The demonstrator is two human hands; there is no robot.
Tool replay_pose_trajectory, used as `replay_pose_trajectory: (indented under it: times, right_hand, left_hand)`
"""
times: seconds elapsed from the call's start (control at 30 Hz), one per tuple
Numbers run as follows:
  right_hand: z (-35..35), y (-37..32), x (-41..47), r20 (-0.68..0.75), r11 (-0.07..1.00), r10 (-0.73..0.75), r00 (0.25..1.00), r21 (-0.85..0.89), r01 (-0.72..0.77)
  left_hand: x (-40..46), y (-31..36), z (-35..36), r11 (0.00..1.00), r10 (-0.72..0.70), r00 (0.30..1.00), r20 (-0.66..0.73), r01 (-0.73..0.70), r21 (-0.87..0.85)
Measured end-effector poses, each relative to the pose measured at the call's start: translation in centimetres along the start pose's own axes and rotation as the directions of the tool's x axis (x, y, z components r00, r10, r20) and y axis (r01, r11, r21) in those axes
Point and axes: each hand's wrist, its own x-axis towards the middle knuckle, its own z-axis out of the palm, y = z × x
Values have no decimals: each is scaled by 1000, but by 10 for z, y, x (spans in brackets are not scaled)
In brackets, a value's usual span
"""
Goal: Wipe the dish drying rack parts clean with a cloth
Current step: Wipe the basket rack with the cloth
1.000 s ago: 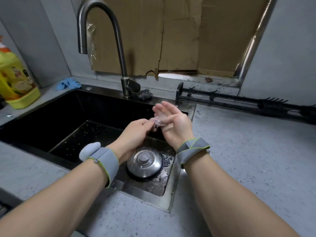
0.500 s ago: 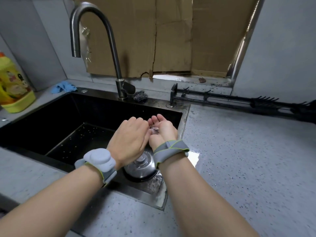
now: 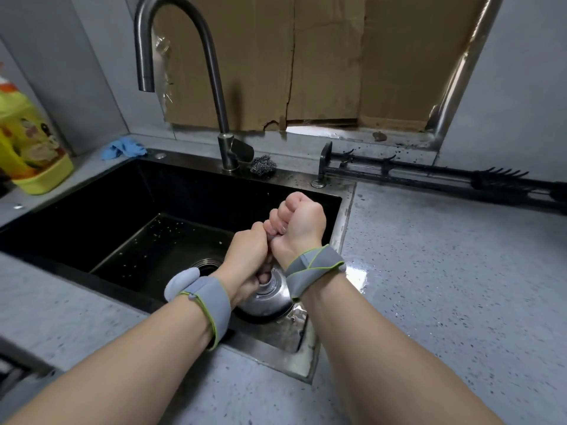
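Both my hands are clenched together over the right end of the black sink (image 3: 92, 210). My right hand (image 3: 302, 223) is a fist and my left hand (image 3: 247, 256) presses against it from below. A small grey cloth (image 3: 271, 239) is squeezed between them, and only a sliver of it shows. A black dish rack rail (image 3: 399, 174) with hooks and prongs lies along the back of the counter to the right, apart from both hands.
A round steel lid (image 3: 270, 302) sits in the sink's shallow right section, under my wrists. The tall faucet (image 3: 214, 87) stands behind, with a steel scourer (image 3: 262, 165) beside it. At far left are a blue rag (image 3: 122, 147) and a yellow detergent bottle (image 3: 27, 148). A wet patch (image 3: 357, 276) shines on the counter.
My right hand, open with the cloth wad in its palm, has shut into a fist. My left hand has closed against it, and both now squeeze the cloth.
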Motion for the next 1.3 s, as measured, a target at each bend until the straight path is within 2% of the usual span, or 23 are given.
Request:
replay_pose_trajectory:
  times: [0.13,0.23,0.3,0.4,0.47,0.57,0.63,0.77,0.93,1.07,1.2,1.3]
  right_hand:
    - [1,-1,1,132,997,-26,991,-68,35]
    - [3,-3,-1,180,997,-37,983,-66,49]
    - [3,-2,1,152,996,-50,987,-59,60]
    - [1,6,5,35,992,-69,997,-106,72]
    - [-6,3,2,-9,976,-71,997,-208,68]
    - [-24,-15,-8,14,933,-24,1000,-360,27]
    - [-40,-34,-20,61,910,2,998,-414,23]
    - [-86,-85,-53,78,911,-64,995,-402,90]
    - [-153,-159,-103,-46,814,-262,964,-547,195]
    - [-205,-214,-146,-132,730,-421,898,-637,249]
    - [-252,-254,-180,-201,725,-515,833,-622,297]
    - [-279,-289,-203,-219,698,-568,793,-639,323]
  left_hand:
    - [-4,3,-4,987,-67,985,158,88,-134]
    - [-2,4,-8,986,-66,979,191,93,-136]
    - [-5,6,-5,988,-61,983,171,83,-127]
    - [-2,4,-5,999,-13,997,78,17,-45]
    - [1,4,-5,999,22,999,43,-24,43]
    - [-1,12,3,981,73,996,53,-81,178]
    - [-13,20,17,966,143,986,91,-159,203]
    - [-45,25,68,950,221,935,276,-270,155]
    - [-100,15,148,907,231,820,523,-376,189]
    - [-137,8,203,868,237,751,616,-449,213]
    - [-166,4,245,814,217,702,679,-514,271]
    - [-190,2,283,768,222,631,743,-583,265]
